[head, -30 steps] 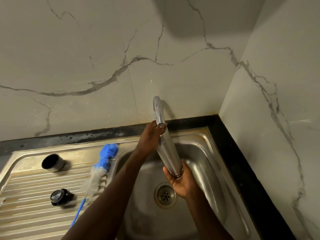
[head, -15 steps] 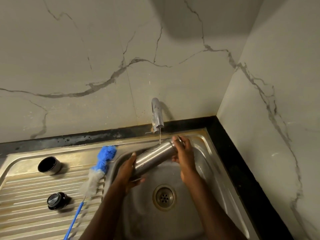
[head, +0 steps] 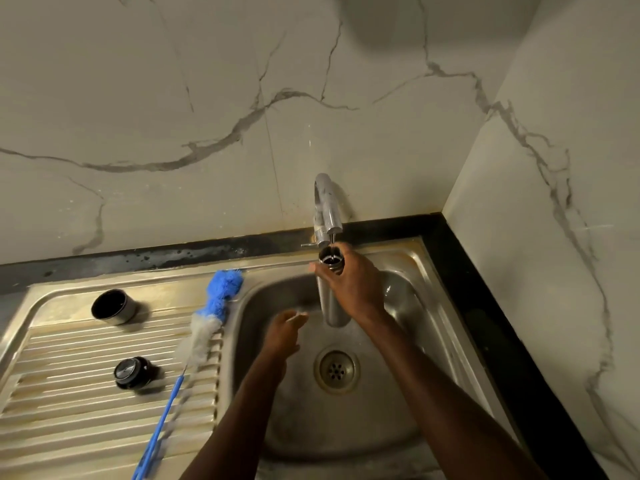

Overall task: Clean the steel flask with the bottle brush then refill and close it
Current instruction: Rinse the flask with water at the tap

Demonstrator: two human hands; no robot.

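Flanking sink (head: 412,268): cup (head: 113,307), stopper (head: 133,373), brush (head: 204,327)

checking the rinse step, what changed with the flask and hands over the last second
The steel flask went from tilted, held at both ends, to upright with its mouth under the tap stream. The right hand now grips its neck alone; the left hand let go and hangs open over the sink. Bottle brush, cup and cap stayed put.

Motion-blurred left hand (head: 282,332); bottle brush (head: 204,327) handle (frame-cropped).
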